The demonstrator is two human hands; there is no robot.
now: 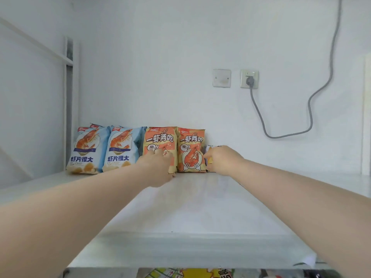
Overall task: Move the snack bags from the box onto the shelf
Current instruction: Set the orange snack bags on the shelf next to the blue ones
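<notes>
Two blue shrimp-chip bags [86, 151] [120, 150] and two orange shrimp bags [159, 140] [190, 151] stand upright in a row at the back of the white shelf [200, 207]. My left hand [158, 167] reaches to the left orange bag, fingers on its front near the lower edge. My right hand [220, 159] grips a purple-and-yellow bag [209, 155] just right of the orange pair; the hand hides most of it.
A white wall stands behind the shelf, with a blank plate [221, 78], a socket [249, 78] and a grey cable [291, 133] hanging down. A white shelf post [69, 101] stands at the left. Colourful packaging [186, 273] shows below the shelf's front edge.
</notes>
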